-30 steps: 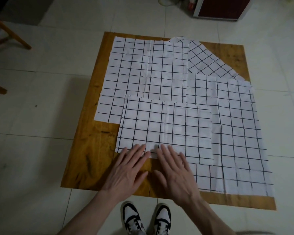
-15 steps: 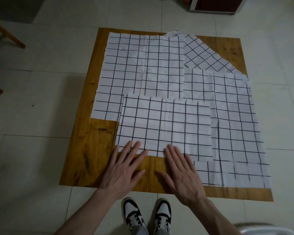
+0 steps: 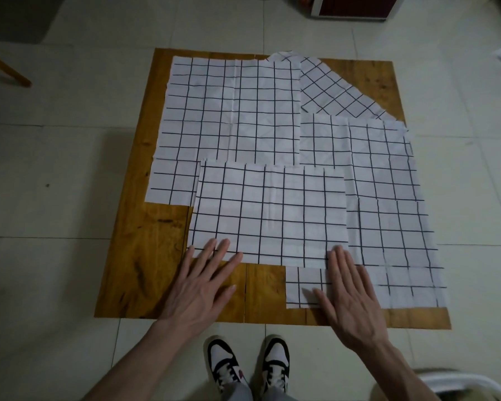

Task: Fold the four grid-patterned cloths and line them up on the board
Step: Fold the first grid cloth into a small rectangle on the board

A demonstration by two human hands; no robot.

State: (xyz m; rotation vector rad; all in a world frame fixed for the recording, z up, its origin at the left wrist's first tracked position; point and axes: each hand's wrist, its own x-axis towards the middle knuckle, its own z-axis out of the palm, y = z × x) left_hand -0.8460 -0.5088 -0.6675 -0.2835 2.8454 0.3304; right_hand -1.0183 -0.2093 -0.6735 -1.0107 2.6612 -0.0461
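A wooden board (image 3: 145,250) lies on the tiled floor with white, black-gridded cloths spread over it. A folded cloth (image 3: 269,215) lies on top near the front. My left hand (image 3: 203,282) lies flat with straight fingers on that cloth's near left corner. My right hand (image 3: 350,293) lies flat at its near right corner, partly over the right cloth (image 3: 388,204). A large cloth (image 3: 232,111) covers the far left. A diagonal cloth (image 3: 336,91) peeks out at the far right.
My two shoes (image 3: 249,369) stand at the board's near edge. A white basin rim (image 3: 469,383) shows at bottom right. A chair leg (image 3: 6,70) is at far left, a dark red cabinet (image 3: 356,7) beyond the board.
My hands have spread apart along the folded cloth's near edge, the right sliding well to the right and the left slightly left. The view shifted a little.
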